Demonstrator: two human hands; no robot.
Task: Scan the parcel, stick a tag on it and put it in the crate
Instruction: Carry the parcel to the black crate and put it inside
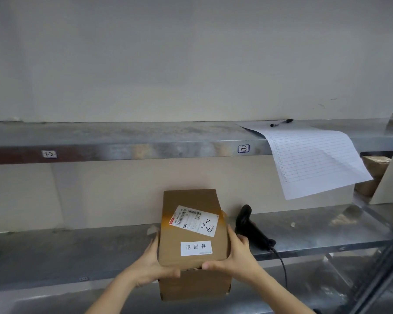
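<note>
A brown cardboard parcel is held in front of the lower metal shelf, tipped so its top faces me. On its top sit a white shipping label with barcodes and handwritten numbers, and below it a white tag with printed characters. My left hand grips the parcel's left side, thumb on the near edge. My right hand grips the right side. A black barcode scanner lies on the shelf just right of the parcel, its cable hanging down. No crate is in view.
The upper metal shelf carries a lined paper sheet drooping over its edge and a black pen. Brown boxes sit at the far right behind a shelf post. The lower shelf runs left and right.
</note>
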